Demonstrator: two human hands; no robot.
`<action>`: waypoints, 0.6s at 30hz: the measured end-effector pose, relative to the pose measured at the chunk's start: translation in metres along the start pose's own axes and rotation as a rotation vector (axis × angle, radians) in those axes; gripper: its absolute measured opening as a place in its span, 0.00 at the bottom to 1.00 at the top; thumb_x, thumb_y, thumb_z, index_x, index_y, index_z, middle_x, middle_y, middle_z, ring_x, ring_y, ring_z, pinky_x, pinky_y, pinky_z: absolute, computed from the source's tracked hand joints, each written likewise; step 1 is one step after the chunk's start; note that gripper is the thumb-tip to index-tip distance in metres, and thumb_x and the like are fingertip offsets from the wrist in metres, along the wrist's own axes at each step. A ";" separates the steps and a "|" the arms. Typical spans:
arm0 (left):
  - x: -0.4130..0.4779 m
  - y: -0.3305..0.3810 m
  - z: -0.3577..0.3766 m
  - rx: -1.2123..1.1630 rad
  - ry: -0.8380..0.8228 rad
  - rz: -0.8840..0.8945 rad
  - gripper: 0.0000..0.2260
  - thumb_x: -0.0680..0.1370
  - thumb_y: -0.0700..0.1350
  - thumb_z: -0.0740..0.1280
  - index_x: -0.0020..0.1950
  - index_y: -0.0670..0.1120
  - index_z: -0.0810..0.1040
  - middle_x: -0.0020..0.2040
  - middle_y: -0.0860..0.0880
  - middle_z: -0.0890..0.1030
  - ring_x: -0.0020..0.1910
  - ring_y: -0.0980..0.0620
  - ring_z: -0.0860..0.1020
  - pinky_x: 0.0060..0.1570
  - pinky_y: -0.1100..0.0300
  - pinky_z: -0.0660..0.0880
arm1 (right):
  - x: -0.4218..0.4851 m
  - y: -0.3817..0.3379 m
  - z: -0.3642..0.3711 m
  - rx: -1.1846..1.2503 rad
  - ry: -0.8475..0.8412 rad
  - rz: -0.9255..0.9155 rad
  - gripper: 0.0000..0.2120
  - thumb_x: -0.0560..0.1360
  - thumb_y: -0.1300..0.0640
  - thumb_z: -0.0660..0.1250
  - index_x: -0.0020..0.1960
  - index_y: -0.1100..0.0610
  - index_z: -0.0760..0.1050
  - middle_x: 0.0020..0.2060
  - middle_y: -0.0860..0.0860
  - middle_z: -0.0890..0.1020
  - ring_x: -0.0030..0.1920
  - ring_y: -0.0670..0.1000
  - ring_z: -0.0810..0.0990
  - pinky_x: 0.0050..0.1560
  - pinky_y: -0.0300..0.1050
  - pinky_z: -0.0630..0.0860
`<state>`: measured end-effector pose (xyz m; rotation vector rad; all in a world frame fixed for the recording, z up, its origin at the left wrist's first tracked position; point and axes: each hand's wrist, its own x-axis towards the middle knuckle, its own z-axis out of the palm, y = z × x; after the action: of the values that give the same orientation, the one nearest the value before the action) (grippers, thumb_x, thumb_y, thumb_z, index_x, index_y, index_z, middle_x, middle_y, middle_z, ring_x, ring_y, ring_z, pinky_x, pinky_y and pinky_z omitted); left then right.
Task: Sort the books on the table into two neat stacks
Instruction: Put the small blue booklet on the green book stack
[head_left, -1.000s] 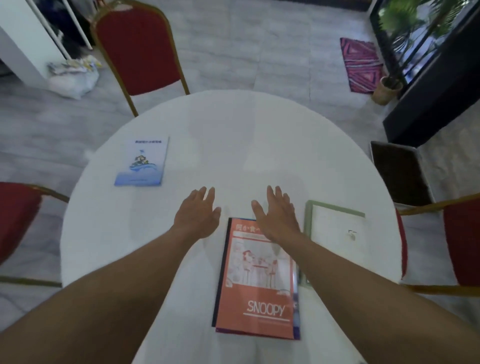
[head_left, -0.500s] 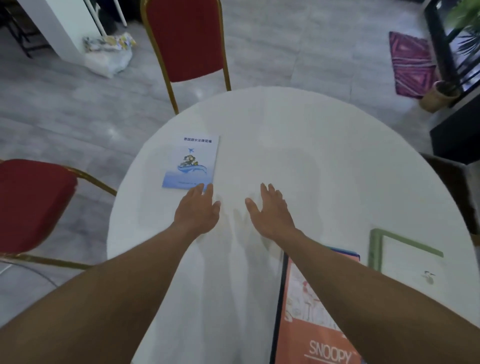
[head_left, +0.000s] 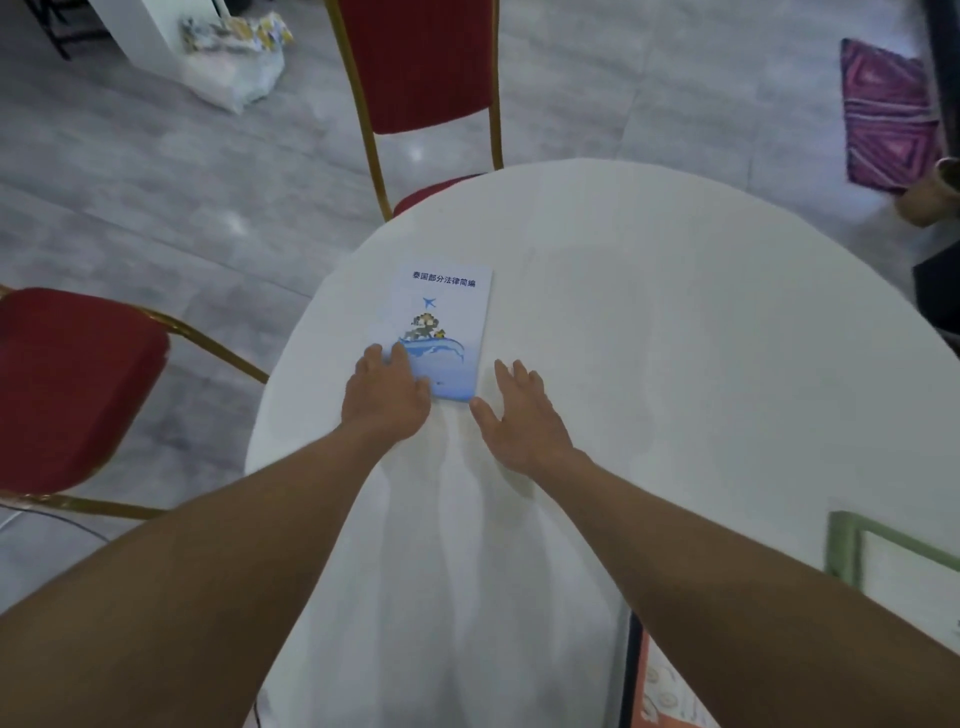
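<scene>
A thin blue and white book (head_left: 444, 317) with a whale picture lies flat near the left edge of the round white table (head_left: 675, 322). My left hand (head_left: 387, 395) rests palm down on the book's near left corner, fingers spread. Just right of the book's near corner, my right hand (head_left: 519, 415) lies open on the cloth, not touching the book. A white book with a green border (head_left: 893, 566) shows at the right edge. A sliver of the orange Snoopy book (head_left: 662, 686) shows at the bottom, mostly hidden by my right forearm.
Two red chairs with gold frames stand close to the table: one at the far side (head_left: 421, 67), one at the left (head_left: 67, 384). A white plastic bag (head_left: 234, 67) lies on the grey floor. A purple rug (head_left: 888, 114) is at the top right.
Both hands have moved forward and left across the table, away from the orange book. My left hand now lies on the blue book's corner. My view turned left.
</scene>
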<state>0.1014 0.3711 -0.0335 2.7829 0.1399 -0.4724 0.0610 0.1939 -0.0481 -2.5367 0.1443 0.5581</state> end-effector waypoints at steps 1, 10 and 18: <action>0.003 0.000 0.000 -0.018 0.014 -0.015 0.26 0.80 0.53 0.60 0.74 0.40 0.63 0.70 0.38 0.65 0.69 0.38 0.66 0.65 0.47 0.66 | 0.002 0.000 0.004 -0.008 -0.003 0.001 0.33 0.82 0.40 0.53 0.81 0.53 0.48 0.81 0.53 0.48 0.80 0.55 0.44 0.78 0.55 0.49; 0.020 0.021 0.004 -0.161 0.076 -0.279 0.29 0.76 0.52 0.69 0.70 0.38 0.63 0.68 0.37 0.67 0.69 0.37 0.66 0.66 0.46 0.65 | 0.010 -0.005 0.020 -0.035 0.041 0.038 0.31 0.82 0.42 0.53 0.80 0.54 0.51 0.81 0.55 0.48 0.80 0.58 0.43 0.77 0.56 0.44; 0.013 0.023 0.008 -0.555 0.059 -0.280 0.22 0.75 0.36 0.65 0.68 0.37 0.63 0.66 0.39 0.65 0.58 0.42 0.73 0.53 0.56 0.70 | 0.006 0.001 0.000 0.056 -0.021 0.030 0.29 0.83 0.46 0.53 0.79 0.60 0.55 0.80 0.53 0.53 0.80 0.54 0.47 0.77 0.53 0.53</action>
<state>0.1142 0.3474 -0.0383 2.2370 0.5842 -0.3482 0.0665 0.1931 -0.0509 -2.4776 0.1881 0.5849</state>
